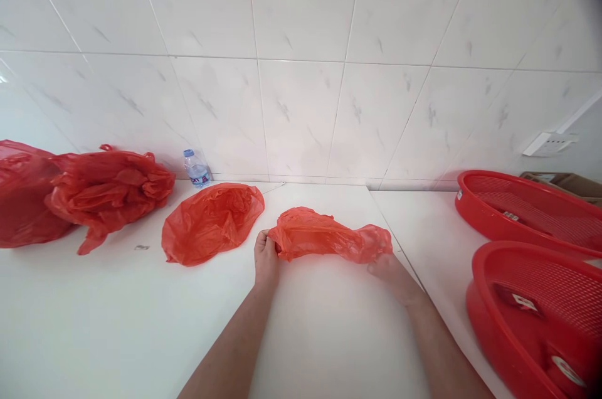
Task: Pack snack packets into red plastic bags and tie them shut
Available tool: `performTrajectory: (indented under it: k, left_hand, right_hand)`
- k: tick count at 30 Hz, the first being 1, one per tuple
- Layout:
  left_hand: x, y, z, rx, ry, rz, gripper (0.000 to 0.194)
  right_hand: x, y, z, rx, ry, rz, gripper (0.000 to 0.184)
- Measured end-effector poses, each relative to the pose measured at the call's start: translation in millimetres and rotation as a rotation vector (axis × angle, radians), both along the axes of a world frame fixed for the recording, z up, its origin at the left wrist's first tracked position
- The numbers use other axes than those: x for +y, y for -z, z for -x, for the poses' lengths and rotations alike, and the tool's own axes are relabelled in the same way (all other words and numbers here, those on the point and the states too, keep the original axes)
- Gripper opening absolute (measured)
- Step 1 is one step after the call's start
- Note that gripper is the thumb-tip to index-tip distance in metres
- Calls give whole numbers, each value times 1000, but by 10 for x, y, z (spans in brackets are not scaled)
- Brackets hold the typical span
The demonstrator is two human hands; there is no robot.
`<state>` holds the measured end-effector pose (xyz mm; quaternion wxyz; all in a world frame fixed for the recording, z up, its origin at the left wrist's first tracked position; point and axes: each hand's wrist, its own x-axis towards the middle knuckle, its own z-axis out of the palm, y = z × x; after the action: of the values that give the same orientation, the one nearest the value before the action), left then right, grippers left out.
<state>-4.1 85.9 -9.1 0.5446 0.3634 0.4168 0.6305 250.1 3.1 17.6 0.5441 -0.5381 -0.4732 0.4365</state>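
Note:
A thin red plastic bag is stretched sideways between my two hands, just above the white table. My left hand is closed on its left end, fingers pinched together at the edge. At the bag's right end, my right hand grips the crumpled plastic, which partly hides the fingers. Left of my left hand, another red plastic bag lies spread on the table with its mouth facing up.
Bunched red bags lie at the far left. A clear water bottle with a blue cap stands against the tiled wall. Two red plastic baskets sit on the right, holding small labelled packets. The white table extends in front.

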Motion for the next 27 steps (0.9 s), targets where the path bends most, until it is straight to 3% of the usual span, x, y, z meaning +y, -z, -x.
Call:
performTrajectory:
  k: [3, 5, 8, 11, 14, 17, 19, 21, 24, 27]
  left_hand:
    - [-23, -28, -8, -3, 10, -3, 19]
    - [-36, -38, -14, -18, 37, 5, 21]
    - [-50, -27, -50, -54, 138, 24, 22]
    - [-71, 4, -118, -46, 226, 30, 22]
    - [-98, 21, -165, -19, 274, 26, 21]
    - [-113, 10, -159, -9, 270, 11, 24]
    - [-112, 0, -139, -4, 253, 3, 25]
    - [-103, 1, -125, 5, 251, 1, 25]
    - [-85, 16, -129, 17, 275, 7, 23]
    - [-96, -6, -163, 7, 307, 11, 22]
  right_hand:
    - [28, 13, 83, -72, -16, 144, 47]
    - [84, 85, 71, -168, 192, 238, 30]
    - [149, 193, -35, -186, 596, 199, 20]
    - [161, 212, -158, -33, 767, 168, 18]
    - [132, 167, -220, 70, 663, 198, 20]
    - [32, 128, -219, 119, 545, 218, 44]
    - [-107, 117, -185, 57, 629, 241, 60]
    - [-296, 110, -111, -79, 780, 229, 65]
    - [-557, 102, 89, -298, 842, 101, 47]
    - [-608, 98, 341, -459, 555, -11, 22]
